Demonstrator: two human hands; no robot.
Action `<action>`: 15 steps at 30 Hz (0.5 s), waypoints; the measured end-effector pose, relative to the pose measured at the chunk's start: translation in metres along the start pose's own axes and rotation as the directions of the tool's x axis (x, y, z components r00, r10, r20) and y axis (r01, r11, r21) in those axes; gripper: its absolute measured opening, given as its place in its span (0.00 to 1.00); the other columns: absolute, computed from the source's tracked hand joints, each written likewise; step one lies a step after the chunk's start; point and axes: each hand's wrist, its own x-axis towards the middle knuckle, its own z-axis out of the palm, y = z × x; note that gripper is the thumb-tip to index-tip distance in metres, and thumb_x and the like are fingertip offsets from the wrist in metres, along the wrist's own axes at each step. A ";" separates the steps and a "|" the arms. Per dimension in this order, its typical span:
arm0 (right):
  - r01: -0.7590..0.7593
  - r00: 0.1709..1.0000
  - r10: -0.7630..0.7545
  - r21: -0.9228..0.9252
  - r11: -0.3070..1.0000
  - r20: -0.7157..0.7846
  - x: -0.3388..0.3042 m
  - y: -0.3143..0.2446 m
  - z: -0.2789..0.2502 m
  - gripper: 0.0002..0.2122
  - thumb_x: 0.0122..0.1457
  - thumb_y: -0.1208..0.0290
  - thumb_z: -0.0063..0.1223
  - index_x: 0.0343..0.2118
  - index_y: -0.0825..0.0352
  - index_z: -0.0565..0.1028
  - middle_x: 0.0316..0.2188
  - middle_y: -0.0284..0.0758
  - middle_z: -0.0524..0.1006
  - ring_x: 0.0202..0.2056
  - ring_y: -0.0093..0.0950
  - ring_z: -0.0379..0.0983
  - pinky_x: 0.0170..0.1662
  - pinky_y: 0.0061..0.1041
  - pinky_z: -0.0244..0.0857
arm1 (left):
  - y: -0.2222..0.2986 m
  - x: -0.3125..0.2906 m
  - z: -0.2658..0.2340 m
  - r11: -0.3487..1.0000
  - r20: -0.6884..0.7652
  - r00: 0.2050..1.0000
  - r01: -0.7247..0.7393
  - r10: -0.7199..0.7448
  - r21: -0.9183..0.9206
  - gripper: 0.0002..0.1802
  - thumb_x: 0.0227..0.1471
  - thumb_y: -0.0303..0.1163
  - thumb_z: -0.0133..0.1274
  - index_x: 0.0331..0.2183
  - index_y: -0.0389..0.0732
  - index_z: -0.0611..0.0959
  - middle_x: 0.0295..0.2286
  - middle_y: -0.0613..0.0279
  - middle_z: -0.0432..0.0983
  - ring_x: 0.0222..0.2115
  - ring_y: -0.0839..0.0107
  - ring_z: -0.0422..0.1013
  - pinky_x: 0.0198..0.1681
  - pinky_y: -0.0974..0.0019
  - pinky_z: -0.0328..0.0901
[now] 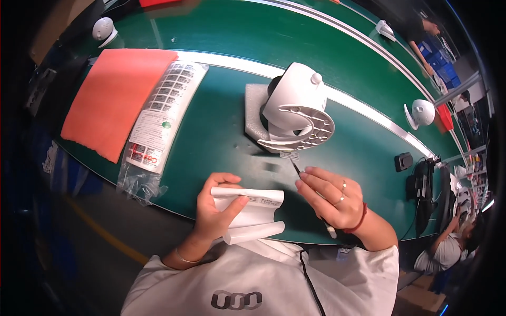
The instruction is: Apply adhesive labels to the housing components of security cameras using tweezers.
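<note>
- The left hand is over the near edge of the counter, its grip closed on a white label sheet, thumb on top; the sheet's near end curls into a roll.
- The right hand, to the right of it, has its grip closed around a slim tool, whose dark tip points to the far left.
- A small label is at that tip, just beside the near edge of the white device; whether it touches the device I cannot tell.
- The white device lies tilted over a pale foam block, in the middle of the counter, with the ribbed underside of its base facing near and right.
- On the left lies a coral foam sheet, and along its right side a clear plastic bag with printed label sheets.
- On the right sits a small black box.
- Beyond, two white rounded devices stand far left and far right.
</note>
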 end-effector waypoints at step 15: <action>0.071 0.995 -0.074 -0.046 0.996 -0.068 -0.014 0.022 0.034 0.08 0.45 0.78 0.56 0.31 0.71 0.80 0.32 0.37 0.78 0.36 0.32 0.78 0.36 0.26 0.75 | 0.001 0.001 -0.001 1.000 0.000 1.000 0.013 -0.013 -0.022 0.19 0.47 0.21 0.60 0.41 0.36 0.72 0.31 0.63 0.76 0.33 0.80 0.71 0.39 0.75 0.66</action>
